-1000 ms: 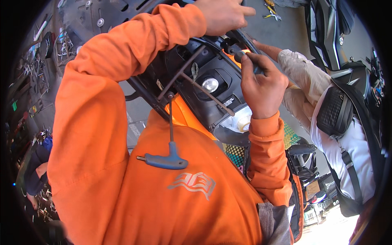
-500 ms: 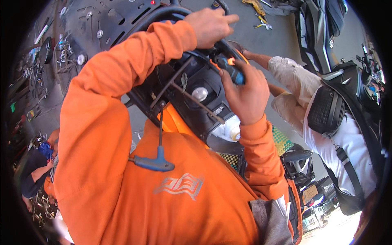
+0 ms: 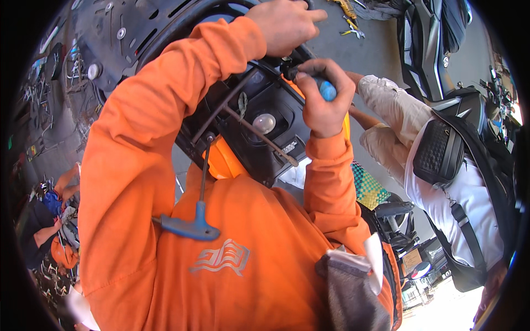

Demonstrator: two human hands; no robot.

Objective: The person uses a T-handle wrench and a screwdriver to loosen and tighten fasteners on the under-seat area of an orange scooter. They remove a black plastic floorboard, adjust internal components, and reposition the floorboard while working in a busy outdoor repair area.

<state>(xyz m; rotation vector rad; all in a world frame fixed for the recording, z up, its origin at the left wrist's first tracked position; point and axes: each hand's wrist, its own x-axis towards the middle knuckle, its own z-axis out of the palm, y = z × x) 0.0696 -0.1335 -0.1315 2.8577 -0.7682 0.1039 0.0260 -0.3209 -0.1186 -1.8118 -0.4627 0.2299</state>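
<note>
My right hand (image 3: 328, 99) is wrapped round a screwdriver's blue handle (image 3: 327, 90); its tip is hidden near the black frame at the motorcycle's tail. My left hand (image 3: 287, 26) reaches across to the black tubular rack (image 3: 190, 28), one finger stretched out and the others bent. Whatever those bent fingers grip is hidden. A blue T-handle wrench (image 3: 200, 225) stands with its shaft in a bolt on the frame, its handle in front of my orange top. Between my arms lies the black tail bay (image 3: 276, 96), crossed by a T-shaped metal bar (image 3: 259, 135) beside a round silvery cap (image 3: 264, 123).
A black slotted plate (image 3: 141, 30) spreads at the upper left. Tools (image 3: 353, 27) lie on the floor at the top. A person (image 3: 452, 204) in a white shirt with a black bag stands close at the right, near another motorcycle (image 3: 428, 49). Other people (image 3: 52, 231) are at the left.
My view has shifted slightly. My right hand has turned and closed further round the screwdriver handle, covering more of it. My left hand stays by the rack. The T-handle wrench remains in its bolt.
</note>
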